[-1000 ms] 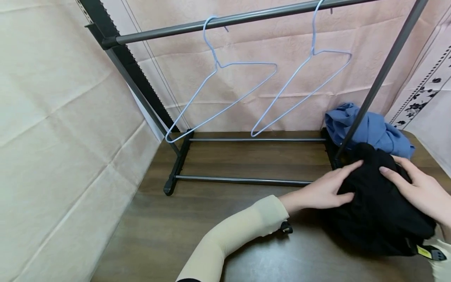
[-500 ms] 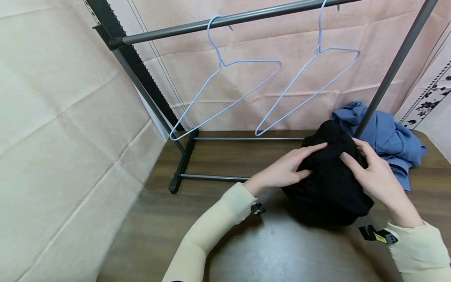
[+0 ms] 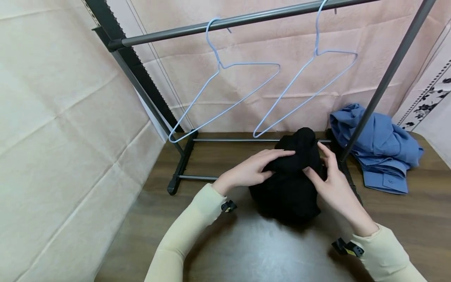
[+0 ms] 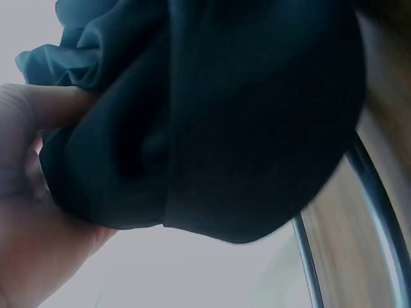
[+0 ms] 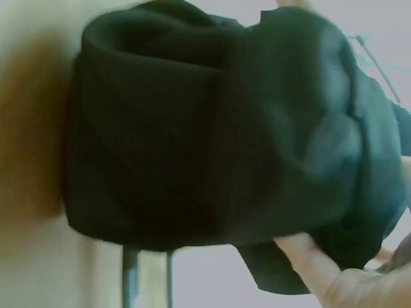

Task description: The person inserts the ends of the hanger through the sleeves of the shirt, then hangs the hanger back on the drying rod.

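Note:
A crumpled bundle of black cloth (image 3: pixel 289 192) is held between both hands, in front of the rack's lower bars. My left hand (image 3: pixel 246 169) grips its left side, thumb and fingers sunk into the folds. On the other side my right hand (image 3: pixel 332 186) holds the bundle, thumb toward me and fingers reaching round behind. The left wrist view shows a digit of the left hand (image 4: pixel 38 186) pressed into a fold of the black cloth (image 4: pixel 257 115). In the right wrist view the cloth (image 5: pixel 205 147) hangs broad over the right hand's fingers (image 5: pixel 308 260).
Two light blue wire hangers, a left one (image 3: pixel 250 63) and a right one (image 3: pixel 338 51), hang from the dark rack bar (image 3: pixel 260 16). A folded blue garment (image 3: pixel 384 145) lies behind the rack's right post (image 3: pixel 391 74). The rack stands on a wooden table (image 3: pixel 141 235).
Both hands have carried the black bundle leftward from beside the right post to the front of the rack. More of the blue garment shows now.

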{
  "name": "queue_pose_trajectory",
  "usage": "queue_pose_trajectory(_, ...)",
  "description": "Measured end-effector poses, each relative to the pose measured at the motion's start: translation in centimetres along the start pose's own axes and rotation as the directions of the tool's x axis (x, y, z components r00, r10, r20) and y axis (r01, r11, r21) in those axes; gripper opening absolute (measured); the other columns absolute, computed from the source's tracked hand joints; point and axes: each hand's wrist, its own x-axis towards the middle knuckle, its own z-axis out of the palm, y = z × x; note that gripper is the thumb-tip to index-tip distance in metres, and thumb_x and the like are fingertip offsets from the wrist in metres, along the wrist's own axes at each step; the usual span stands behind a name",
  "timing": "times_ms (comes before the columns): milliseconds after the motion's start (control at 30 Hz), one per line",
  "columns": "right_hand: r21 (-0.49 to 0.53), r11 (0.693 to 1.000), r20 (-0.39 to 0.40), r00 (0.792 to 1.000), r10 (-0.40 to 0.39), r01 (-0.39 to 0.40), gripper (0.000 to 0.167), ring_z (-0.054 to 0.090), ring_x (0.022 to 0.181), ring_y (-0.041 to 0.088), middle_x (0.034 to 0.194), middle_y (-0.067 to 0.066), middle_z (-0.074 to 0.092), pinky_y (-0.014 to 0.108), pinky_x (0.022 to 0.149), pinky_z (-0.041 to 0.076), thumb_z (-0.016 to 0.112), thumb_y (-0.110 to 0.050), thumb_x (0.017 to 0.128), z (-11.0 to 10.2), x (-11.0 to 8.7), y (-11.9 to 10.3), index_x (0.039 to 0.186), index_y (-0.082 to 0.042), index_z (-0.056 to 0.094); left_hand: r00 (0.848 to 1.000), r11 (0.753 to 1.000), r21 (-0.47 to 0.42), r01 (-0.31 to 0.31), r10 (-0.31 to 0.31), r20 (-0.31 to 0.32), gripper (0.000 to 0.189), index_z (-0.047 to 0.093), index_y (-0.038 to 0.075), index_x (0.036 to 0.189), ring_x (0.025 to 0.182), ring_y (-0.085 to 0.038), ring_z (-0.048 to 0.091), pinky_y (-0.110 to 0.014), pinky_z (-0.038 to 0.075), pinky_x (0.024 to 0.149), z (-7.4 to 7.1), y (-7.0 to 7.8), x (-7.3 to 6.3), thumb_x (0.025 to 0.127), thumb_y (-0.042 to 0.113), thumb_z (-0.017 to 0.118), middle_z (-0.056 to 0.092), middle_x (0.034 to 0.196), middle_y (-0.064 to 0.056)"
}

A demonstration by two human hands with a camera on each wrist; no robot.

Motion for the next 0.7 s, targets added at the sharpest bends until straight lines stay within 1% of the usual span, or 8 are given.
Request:
queue_pose_trajectory(133, 0.033, 0.999, 0.082, 0.997, -0.006, 0.004, 0.087, 0.049, 0.122, 0.049, 0.145, 0.031, 0.038, 0.060, 0.084, 0.047, 0.058, -0.033, 0.103, 1.7, -0.7, 0.2, 0.161, -0.032, -0.007, 1.000, 1.000, -0.013, 0.003, -0.002, 0.031, 0.079, 0.041, 0.024, 0.154, 0.135, -0.006, 0.039, -0.026, 0.030, 0.112, 0.1, -1.1, -1.2, 0.088, -0.016, 0.057, 0.043, 0.153, 0.007)
queue_pose_trajectory(267, 0.051, 0.998, 0.173, 0.985, 0.010, -0.019, 0.089, 0.051, 0.123, 0.049, 0.154, 0.033, 0.026, 0.059, 0.084, 0.050, 0.061, -0.035, 0.102, 3.1, -1.4, 0.9, 0.162, -0.025, -0.004, 0.996, 0.999, -0.039, 0.035, -0.032, 0.085, 0.077, 0.046, 0.025, 0.149, 0.129, -0.006, 0.044, -0.026, 0.034, 0.109, 0.7, -2.1, -2.4, 0.087, -0.018, 0.054, 0.045, 0.151, 0.009)
queue_pose_trajectory(300, 0.048, 0.998, 0.199, 0.980, 0.025, -0.036, 0.089, 0.056, 0.117, 0.046, 0.155, 0.034, 0.023, 0.058, 0.085, 0.050, 0.061, -0.038, 0.102, 3.4, -1.6, 1.0, 0.162, -0.023, -0.002, 0.994, 0.998, -0.042, 0.046, -0.041, 0.097, 0.076, 0.047, 0.025, 0.149, 0.130, -0.006, 0.044, -0.027, 0.034, 0.109, 0.9, -2.3, -2.6, 0.087, -0.018, 0.053, 0.045, 0.151, 0.009)
queue_pose_trajectory(400, 0.014, 0.996, 0.263, 0.962, 0.076, -0.082, 0.087, 0.069, 0.088, 0.035, 0.157, 0.035, 0.019, 0.058, 0.087, 0.049, 0.059, -0.047, 0.101, 4.1, -1.9, 1.4, 0.162, -0.015, 0.004, 0.990, 0.996, -0.036, 0.088, -0.083, 0.110, 0.073, 0.048, 0.025, 0.148, 0.133, -0.007, 0.042, -0.029, 0.034, 0.111, 1.4, -3.0, -3.0, 0.089, -0.018, 0.051, 0.046, 0.151, 0.008)
queue_pose_trajectory(500, -0.032, 0.996, 0.284, 0.954, 0.094, -0.088, 0.086, 0.068, 0.082, 0.026, 0.156, 0.033, 0.023, 0.057, 0.091, 0.046, 0.056, -0.052, 0.101, 4.5, -2.0, 1.8, 0.160, -0.008, 0.012, 0.988, 0.993, -0.001, 0.121, -0.120, 0.102, 0.070, 0.048, 0.025, 0.149, 0.138, -0.009, 0.040, -0.031, 0.032, 0.114, 1.8, -3.7, -3.3, 0.092, -0.016, 0.051, 0.046, 0.151, 0.005)
queue_pose_trajectory(567, -0.059, 0.996, 0.284, 0.955, 0.086, -0.072, 0.084, 0.065, 0.099, 0.032, 0.157, 0.031, 0.025, 0.059, 0.094, 0.045, 0.055, -0.054, 0.101, 4.6, -2.0, 1.9, 0.158, -0.005, 0.016, 0.986, 0.991, 0.022, 0.134, -0.136, 0.099, 0.068, 0.047, 0.024, 0.149, 0.140, -0.010, 0.038, -0.031, 0.031, 0.115, 1.9, -4.0, -3.4, 0.094, -0.014, 0.052, 0.046, 0.151, 0.003)
queue_pose_trajectory(667, -0.053, 0.996, 0.308, 0.947, 0.085, -0.073, 0.080, 0.066, 0.097, 0.034, 0.152, 0.033, 0.031, 0.051, 0.086, 0.051, 0.054, -0.051, 0.102, 4.0, -2.0, 2.2, 0.158, -0.007, 0.018, 0.985, 0.989, 0.051, 0.142, -0.146, 0.090, 0.064, 0.045, 0.024, 0.151, 0.140, -0.010, 0.038, -0.031, 0.031, 0.115, 1.7, -4.1, -3.5, 0.097, -0.009, 0.054, 0.046, 0.151, 0.001)
queue_pose_trajectory(700, -0.049, 0.996, 0.315, 0.945, 0.090, -0.079, 0.078, 0.068, 0.090, 0.033, 0.148, 0.034, 0.034, 0.047, 0.080, 0.054, 0.054, -0.050, 0.102, 3.5, -2.0, 2.3, 0.158, -0.009, 0.018, 0.985, 0.987, 0.064, 0.147, -0.151, 0.079, 0.062, 0.045, 0.023, 0.151, 0.140, -0.011, 0.039, -0.031, 0.031, 0.115, 1.5, -4.0, -3.6, 0.098, -0.006, 0.055, 0.046, 0.151, 0.001)
